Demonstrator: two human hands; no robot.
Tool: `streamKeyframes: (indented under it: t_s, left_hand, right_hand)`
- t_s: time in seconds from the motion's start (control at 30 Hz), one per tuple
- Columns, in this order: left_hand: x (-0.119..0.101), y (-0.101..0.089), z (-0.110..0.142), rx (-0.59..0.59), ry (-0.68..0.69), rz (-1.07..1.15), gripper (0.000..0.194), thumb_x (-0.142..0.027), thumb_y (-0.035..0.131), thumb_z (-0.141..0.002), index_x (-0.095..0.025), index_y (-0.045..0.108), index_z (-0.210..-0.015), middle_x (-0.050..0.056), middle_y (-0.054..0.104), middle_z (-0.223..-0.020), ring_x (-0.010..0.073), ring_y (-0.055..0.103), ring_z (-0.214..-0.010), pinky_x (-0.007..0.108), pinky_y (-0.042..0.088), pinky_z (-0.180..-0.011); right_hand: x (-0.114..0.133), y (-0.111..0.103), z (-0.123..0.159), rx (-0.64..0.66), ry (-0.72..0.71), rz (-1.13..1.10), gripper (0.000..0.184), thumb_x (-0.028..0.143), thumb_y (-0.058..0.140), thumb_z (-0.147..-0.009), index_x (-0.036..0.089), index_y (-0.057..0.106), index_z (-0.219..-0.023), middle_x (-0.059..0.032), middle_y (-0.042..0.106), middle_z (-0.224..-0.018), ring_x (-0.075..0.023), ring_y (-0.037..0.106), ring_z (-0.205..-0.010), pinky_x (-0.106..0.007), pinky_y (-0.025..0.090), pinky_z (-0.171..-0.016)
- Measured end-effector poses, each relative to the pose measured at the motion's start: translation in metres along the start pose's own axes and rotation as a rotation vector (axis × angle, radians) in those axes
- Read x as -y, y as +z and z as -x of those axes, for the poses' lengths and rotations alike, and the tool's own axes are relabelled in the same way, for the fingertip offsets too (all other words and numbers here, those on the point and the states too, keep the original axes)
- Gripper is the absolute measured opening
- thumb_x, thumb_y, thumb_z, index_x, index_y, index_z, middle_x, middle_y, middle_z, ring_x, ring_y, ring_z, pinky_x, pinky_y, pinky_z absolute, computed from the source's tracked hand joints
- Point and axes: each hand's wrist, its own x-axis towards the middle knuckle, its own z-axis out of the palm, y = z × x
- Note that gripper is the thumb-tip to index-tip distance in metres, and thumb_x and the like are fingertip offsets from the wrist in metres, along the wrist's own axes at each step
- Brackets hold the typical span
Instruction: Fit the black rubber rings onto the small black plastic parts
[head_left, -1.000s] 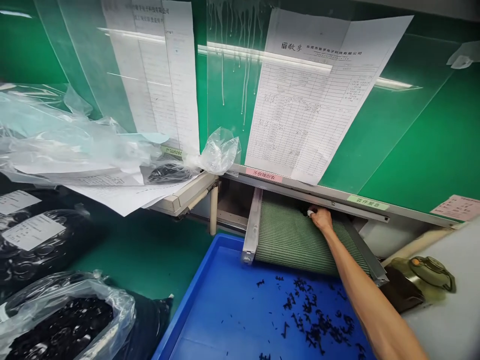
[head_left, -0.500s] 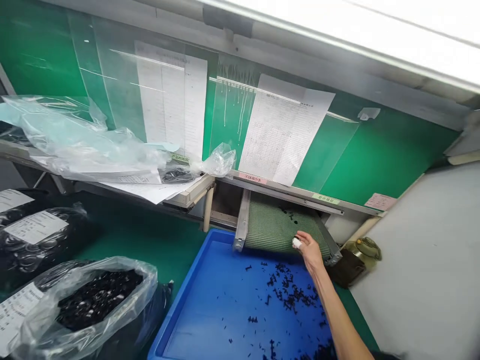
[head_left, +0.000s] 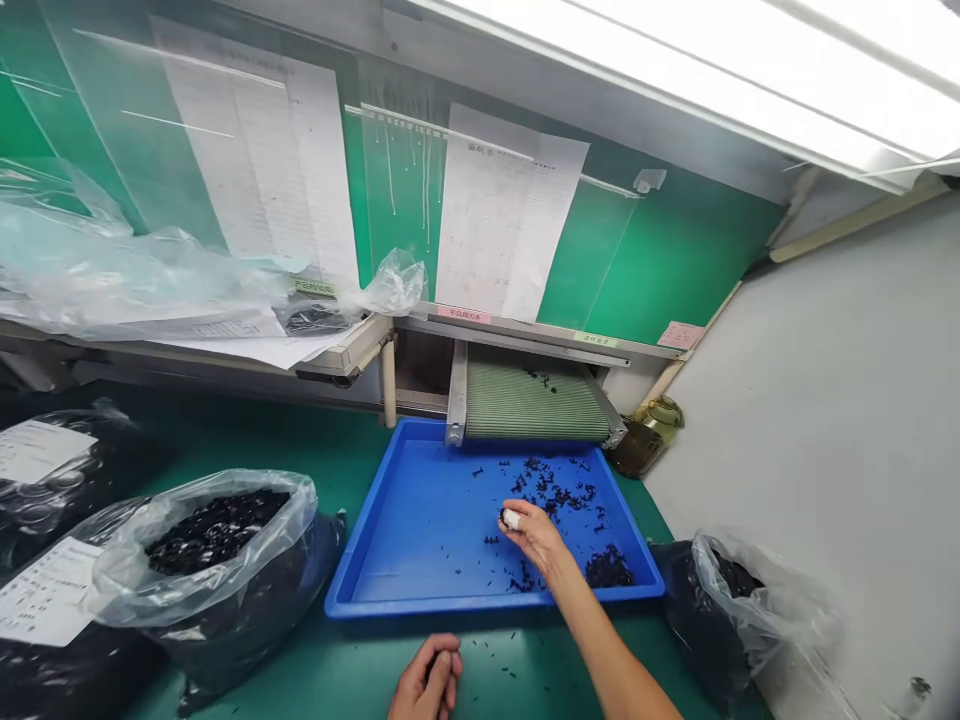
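Observation:
Over the blue tray (head_left: 420, 540), my right hand (head_left: 534, 535) is pinched closed around a small black part (head_left: 503, 517). A white wrap covers one of its fingertips. Beneath and around that hand, black parts (head_left: 555, 490) lie scattered in the tray, with a denser heap (head_left: 609, 568) in its near right corner. My left hand (head_left: 431, 678) is curled closed at the bottom of the view, just in front of the tray. Its fingers hide whatever they may hold.
A green ribbed conveyor (head_left: 532, 400) ends over the tray's far side, with a few black parts on it. Open bags of black parts stand left (head_left: 225, 600) and right (head_left: 712, 620). A jar (head_left: 649, 437) sits beside the conveyor; a low lamp (head_left: 720, 80) hangs overhead.
My right hand has come back from the conveyor's front edge to above the tray, still pinched. My left hand has come into view. The camera view has shifted, showing the right bag.

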Motion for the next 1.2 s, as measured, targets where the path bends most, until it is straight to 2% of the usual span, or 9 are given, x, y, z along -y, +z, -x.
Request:
streamKeyframes:
  t_s: [0.2,0.3,0.47,0.53,0.6,0.7,0.87,1.0,1.2]
  left_hand:
    - [-0.019,0.0,0.013,0.052,-0.034,0.111,0.044,-0.055,0.06,-0.076,-0.015,0.061,-0.092,0.0,0.057,-0.073,0.0074,0.045,-0.052,0.02,0.035,-0.046]
    - [-0.028,0.011,0.022,0.11,-0.103,0.231,0.043,-0.055,0.059,-0.078,-0.014,0.06,-0.093,0.0,0.057,-0.072,0.007,0.043,-0.051,0.02,0.032,-0.045]
    - [-0.047,0.031,0.025,0.133,-0.179,0.408,0.047,-0.061,0.052,-0.079,-0.014,0.058,-0.086,0.001,0.055,-0.067,0.0074,0.039,-0.049,0.021,0.026,-0.043]
    - [-0.055,0.036,0.022,0.125,-0.208,0.429,0.046,-0.06,0.052,-0.08,-0.015,0.055,-0.077,-0.001,0.052,-0.062,0.0066,0.035,-0.048,0.021,0.023,-0.043]
    - [-0.06,0.038,0.017,0.129,-0.23,0.409,0.043,-0.058,0.054,-0.08,-0.015,0.052,-0.074,-0.003,0.048,-0.059,0.0058,0.031,-0.048,0.021,0.02,-0.044]
    - [-0.068,0.042,0.01,0.146,-0.215,0.311,0.04,-0.055,0.056,-0.08,-0.017,0.05,-0.077,-0.005,0.045,-0.059,0.0057,0.029,-0.049,0.021,0.017,-0.046]
    - [-0.084,0.055,0.004,0.229,-0.087,0.129,0.043,-0.055,0.05,-0.083,-0.016,0.048,-0.067,-0.006,0.04,-0.055,0.0066,0.026,-0.048,0.023,0.017,-0.047]
    - [-0.095,0.061,0.004,0.291,-0.083,0.114,0.045,-0.055,0.047,-0.085,-0.016,0.049,-0.063,-0.005,0.04,-0.055,0.0071,0.027,-0.048,0.024,0.017,-0.048]
    - [-0.096,0.062,0.0,0.3,-0.106,0.079,0.048,-0.057,0.046,-0.084,-0.015,0.051,-0.061,-0.004,0.042,-0.055,0.0076,0.03,-0.048,0.024,0.019,-0.05]
  right_hand:
    - [0.01,-0.015,0.015,0.047,-0.092,0.215,0.026,0.02,0.056,-0.063,0.019,0.067,-0.086,-0.0034,0.06,-0.082,-0.0177,0.057,-0.073,-0.034,0.047,-0.072]
    - [0.019,-0.012,0.05,0.097,-0.197,0.31,0.021,0.016,0.053,-0.069,0.022,0.068,-0.083,-0.0025,0.061,-0.086,-0.0183,0.055,-0.084,-0.032,0.043,-0.081]
    - [0.019,0.012,0.122,0.3,-0.547,0.514,0.025,0.017,0.039,-0.089,0.023,0.064,-0.089,-0.0034,0.062,-0.086,-0.0162,0.054,-0.082,-0.029,0.042,-0.075]
    - [0.02,0.017,0.138,0.313,-0.627,0.526,0.026,0.017,0.037,-0.092,0.022,0.062,-0.091,-0.0034,0.063,-0.084,-0.0163,0.053,-0.083,-0.03,0.043,-0.076]
    - [0.022,0.016,0.145,0.298,-0.593,0.498,0.025,0.016,0.038,-0.091,0.022,0.062,-0.091,-0.0033,0.064,-0.085,-0.0162,0.055,-0.086,-0.03,0.044,-0.079]
    - [0.027,0.008,0.146,0.255,-0.423,0.412,0.02,0.014,0.046,-0.086,0.023,0.063,-0.09,-0.0039,0.064,-0.096,-0.0158,0.057,-0.091,-0.029,0.046,-0.082]
    - [0.028,-0.002,0.14,0.06,-0.248,0.261,0.02,0.014,0.053,-0.077,0.021,0.063,-0.092,-0.0056,0.06,-0.104,-0.0167,0.059,-0.094,-0.026,0.051,-0.076]
    - [0.028,-0.01,0.135,0.0,-0.225,0.319,0.025,0.017,0.052,-0.079,0.021,0.064,-0.1,-0.0042,0.064,-0.095,-0.0167,0.06,-0.087,-0.028,0.051,-0.078]
    - [0.028,-0.017,0.133,0.101,-0.356,0.492,0.041,0.011,0.037,-0.084,0.023,0.059,-0.116,-0.0052,0.062,-0.108,-0.0162,0.058,-0.099,-0.029,0.047,-0.087]
